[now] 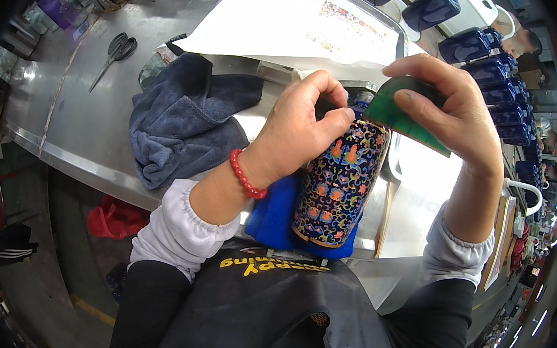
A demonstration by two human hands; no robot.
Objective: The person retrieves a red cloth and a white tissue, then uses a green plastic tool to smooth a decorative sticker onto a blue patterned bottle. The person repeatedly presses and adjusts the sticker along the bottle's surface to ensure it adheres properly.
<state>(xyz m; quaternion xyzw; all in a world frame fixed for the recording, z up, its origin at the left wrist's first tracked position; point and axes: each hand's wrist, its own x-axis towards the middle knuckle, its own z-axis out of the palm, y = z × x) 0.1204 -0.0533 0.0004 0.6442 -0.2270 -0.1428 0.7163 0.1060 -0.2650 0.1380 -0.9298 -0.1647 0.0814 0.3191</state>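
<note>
- At the neck end of the flowered vase [341, 183], with left hand [300, 119] nearer, thumb and forefinger close together; hard to tell if pinching.
- Just right, pinching green scraper [383, 107] in right hand [462, 108].
- Below both hands, long axis toward the apron [273, 301], against blue cloth [266, 208].
- Farther left, grey towel [176, 120], scissors [117, 51].

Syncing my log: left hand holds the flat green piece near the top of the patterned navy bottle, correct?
Wrong hand: the head view shows the right hand holding the flat green piece near the top of the patterned navy bottle.
</note>
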